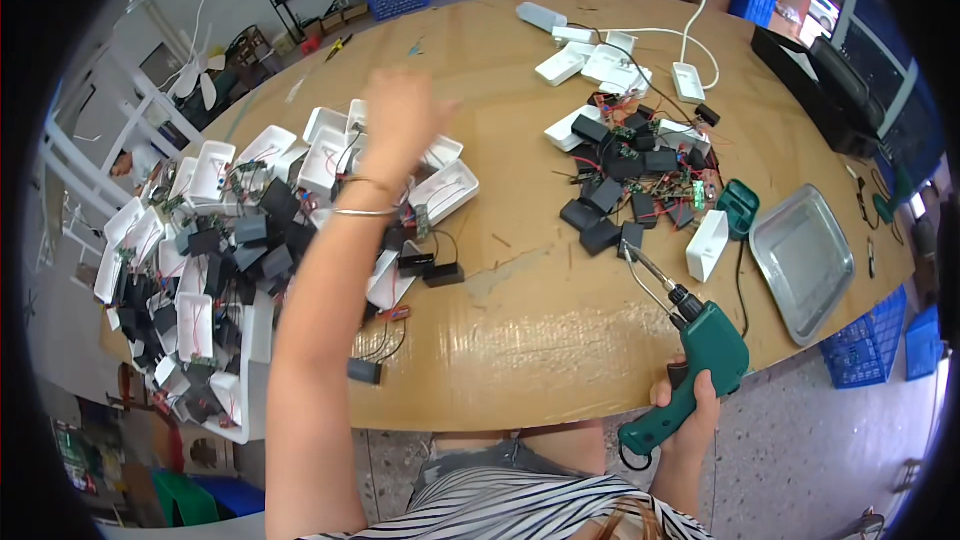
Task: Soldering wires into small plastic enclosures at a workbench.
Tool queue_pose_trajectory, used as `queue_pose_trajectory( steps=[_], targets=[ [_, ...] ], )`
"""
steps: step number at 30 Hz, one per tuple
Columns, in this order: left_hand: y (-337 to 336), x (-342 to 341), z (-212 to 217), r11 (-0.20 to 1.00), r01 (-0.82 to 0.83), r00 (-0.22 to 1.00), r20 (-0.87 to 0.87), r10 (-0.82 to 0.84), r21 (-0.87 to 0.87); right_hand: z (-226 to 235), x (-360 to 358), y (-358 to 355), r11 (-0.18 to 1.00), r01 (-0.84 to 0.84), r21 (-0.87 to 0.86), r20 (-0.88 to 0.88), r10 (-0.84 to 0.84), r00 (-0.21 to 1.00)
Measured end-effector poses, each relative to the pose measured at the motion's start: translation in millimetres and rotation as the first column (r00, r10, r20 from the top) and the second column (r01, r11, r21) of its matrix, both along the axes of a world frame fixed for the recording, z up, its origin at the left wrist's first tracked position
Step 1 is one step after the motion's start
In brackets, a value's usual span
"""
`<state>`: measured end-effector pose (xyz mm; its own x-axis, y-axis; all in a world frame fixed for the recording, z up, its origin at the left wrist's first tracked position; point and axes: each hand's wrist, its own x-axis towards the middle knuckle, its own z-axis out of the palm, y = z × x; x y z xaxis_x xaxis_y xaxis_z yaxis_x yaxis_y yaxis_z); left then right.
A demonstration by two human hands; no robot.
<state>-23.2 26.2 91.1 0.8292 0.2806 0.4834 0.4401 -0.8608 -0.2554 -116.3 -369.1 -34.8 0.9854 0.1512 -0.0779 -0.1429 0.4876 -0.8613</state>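
My right hand (688, 402) is wrapped round the grip of a green soldering gun (712, 345), a finger at its trigger. The gun's metal tip and thin feed tube point up and left toward black plastic boxes (602, 236) at the edge of the right heap. My left hand (405, 110) reaches far over the left heap, above its white plastic cases (445, 190). The thumb side sticks out to the right; the other fingers are hidden or smeared, so a hold cannot be made out. Circuit boards, red wires and black boxes (285, 200) fill the left heap.
A metal tray (803, 265) and a dark green case (738, 208) lie right of the gun. At the back right is a white power strip (688, 82) with its cable, near a long black box (815, 90). Yellow-handled pliers (338, 47) lie at the far left edge.
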Motion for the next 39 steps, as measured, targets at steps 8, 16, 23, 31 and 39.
queue_pose_trajectory(
  steps=[8, 16, 23, 31, 39],
  targets=[
    [-47.8, 125.3, -116.2, 0.495, 0.28, 0.955, 0.187, -0.229, -0.823, -9.5, 13.7, -2.8, 0.955, -0.076, 0.285, -0.123, 0.115, 0.986],
    [-52.2, 55.7, -82.4, 0.453, 0.355, 0.933, 0.277, -0.232, -0.818, -6.5, 11.9, -0.5, 0.979, -0.051, 0.198, -0.12, 0.076, 0.99],
    [-104.3, -99.3, -68.5, 0.476, 0.429, 0.843, 0.151, -0.516, -0.768, 1.2, 19.2, -0.9, 0.975, -0.062, 0.212, -0.117, 0.089, 0.989],
    [-135.6, -132.4, -61.9, 0.54, 0.339, 0.785, -0.085, -0.613, -0.77, -1.9, 20.7, 0.6, 0.978, -0.065, 0.196, -0.088, 0.083, 0.993],
    [-79.0, 41.1, -80.0, 0.689, 0.603, 0.798, 0.276, -0.536, -0.402, 2.6, 13.2, 2.2, 0.978, -0.042, 0.204, -0.114, 0.066, 0.991]
  ],
)
